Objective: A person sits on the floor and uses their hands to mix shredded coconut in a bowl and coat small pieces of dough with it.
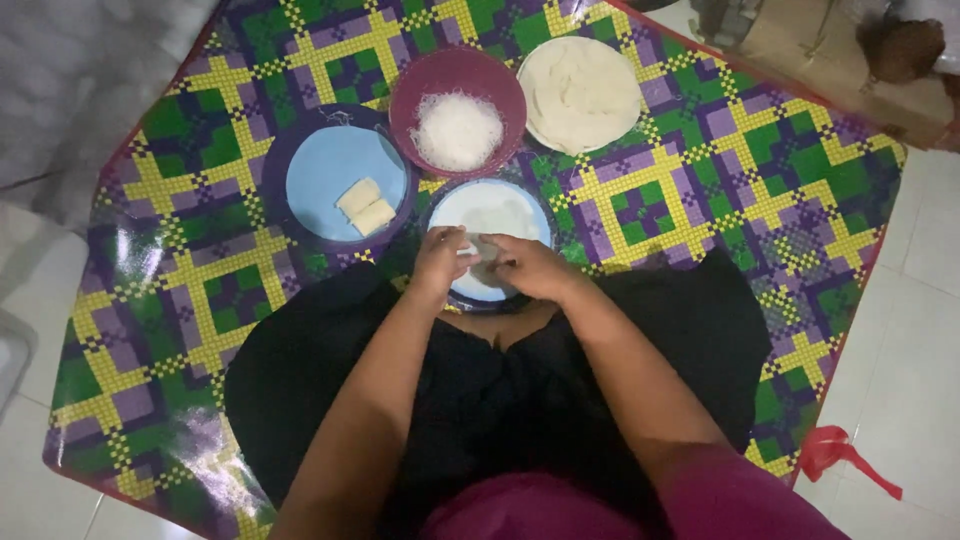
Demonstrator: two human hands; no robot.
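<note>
Hands, left (440,258) & right (527,266), pinch wrapper (497,216) at plate (445,205) near rim, bowls crowding

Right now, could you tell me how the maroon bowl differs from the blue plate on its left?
The maroon bowl is deep and holds a heap of thin white noodles; the blue plate is flat and carries two pale folded rolls. The bowl lies farther from the person; the plate lies closer, toward the left hand. Both are round, rest on the checked mat, and neither is touched.
</note>
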